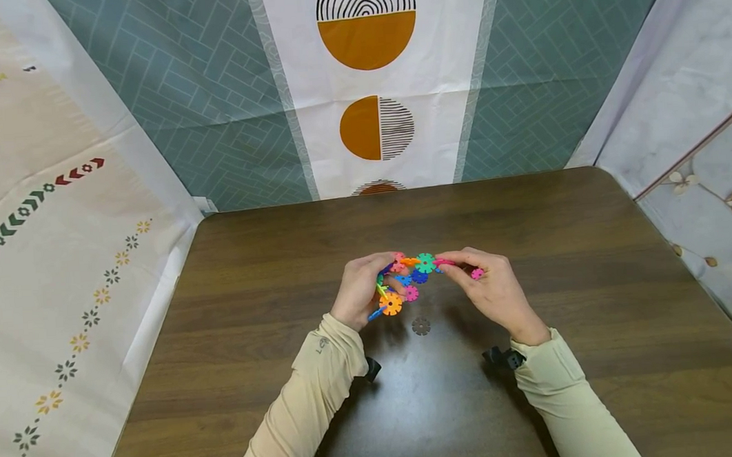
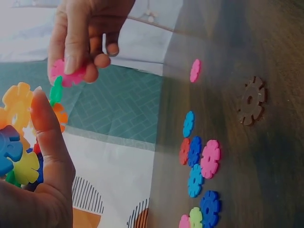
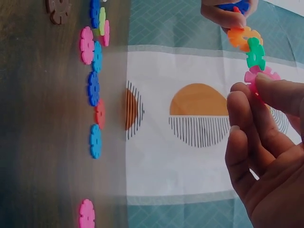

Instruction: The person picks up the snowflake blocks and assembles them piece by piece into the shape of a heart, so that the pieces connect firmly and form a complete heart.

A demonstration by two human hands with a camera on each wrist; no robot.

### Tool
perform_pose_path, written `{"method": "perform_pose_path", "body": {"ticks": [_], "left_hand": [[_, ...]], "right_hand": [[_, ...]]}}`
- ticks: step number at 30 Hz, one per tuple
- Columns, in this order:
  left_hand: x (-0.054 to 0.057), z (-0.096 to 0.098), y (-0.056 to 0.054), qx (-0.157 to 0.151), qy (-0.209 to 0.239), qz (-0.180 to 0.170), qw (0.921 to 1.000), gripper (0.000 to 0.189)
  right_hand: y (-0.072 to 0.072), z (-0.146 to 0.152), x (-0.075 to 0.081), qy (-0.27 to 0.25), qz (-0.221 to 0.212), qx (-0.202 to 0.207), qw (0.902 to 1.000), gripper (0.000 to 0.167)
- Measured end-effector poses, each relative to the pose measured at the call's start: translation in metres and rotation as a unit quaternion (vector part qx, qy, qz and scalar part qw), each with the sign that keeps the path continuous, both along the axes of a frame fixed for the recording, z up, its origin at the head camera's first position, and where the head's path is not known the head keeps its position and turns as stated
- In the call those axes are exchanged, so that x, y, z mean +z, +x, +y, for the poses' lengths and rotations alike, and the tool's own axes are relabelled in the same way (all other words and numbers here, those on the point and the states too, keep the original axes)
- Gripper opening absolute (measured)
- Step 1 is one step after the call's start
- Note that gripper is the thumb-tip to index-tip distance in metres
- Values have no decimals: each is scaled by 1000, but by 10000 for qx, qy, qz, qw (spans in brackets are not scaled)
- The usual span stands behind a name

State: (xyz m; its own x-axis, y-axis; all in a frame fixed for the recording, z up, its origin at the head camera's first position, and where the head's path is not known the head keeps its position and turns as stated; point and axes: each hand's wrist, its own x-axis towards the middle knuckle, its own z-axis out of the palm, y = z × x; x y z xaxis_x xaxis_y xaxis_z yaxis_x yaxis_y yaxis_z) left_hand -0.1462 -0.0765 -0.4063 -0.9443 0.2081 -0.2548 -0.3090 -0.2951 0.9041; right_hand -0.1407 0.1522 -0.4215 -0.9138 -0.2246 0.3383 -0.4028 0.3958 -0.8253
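Note:
My left hand (image 1: pixel 361 289) holds a chain of joined, notched plastic discs in many colours, raised over the table. An orange disc (image 1: pixel 391 304) and a blue one hang at the chain's near end by the palm. At its other end a green disc (image 3: pixel 255 53) links to an orange disc (image 3: pixel 244 38). Between thumb and forefinger, my right hand (image 1: pixel 493 284) pinches a pink notched disc (image 3: pixel 262 80), which meets the green disc edge to edge. The right hand's other fingers are loosely bent.
On the wooden table (image 1: pixel 255 372) lie several loose discs beyond the hands, among them a dark blue disc (image 2: pixel 210 209), a light blue disc (image 2: pixel 188 124) and a pink disc (image 2: pixel 195 71). A brown disc (image 1: pixel 421 326) lies nearer. Patterned cloth (image 1: pixel 210 92) hangs behind the table.

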Motion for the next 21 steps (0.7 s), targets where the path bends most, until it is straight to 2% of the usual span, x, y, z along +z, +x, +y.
{"method": "perform_pose_path", "body": {"ticks": [4, 11, 21], "left_hand": [[-2, 1, 0, -5, -17, 1, 10000, 35], [0, 2, 0, 80, 87, 130, 9998, 30], [1, 5, 3, 44, 30, 143, 9999, 31]], "right_hand": [[1, 1, 3, 92, 104, -25, 9999, 21], [-1, 2, 3, 385, 237, 174, 9988, 22], [-3, 4, 1, 191, 337, 281, 9989, 22]]}}
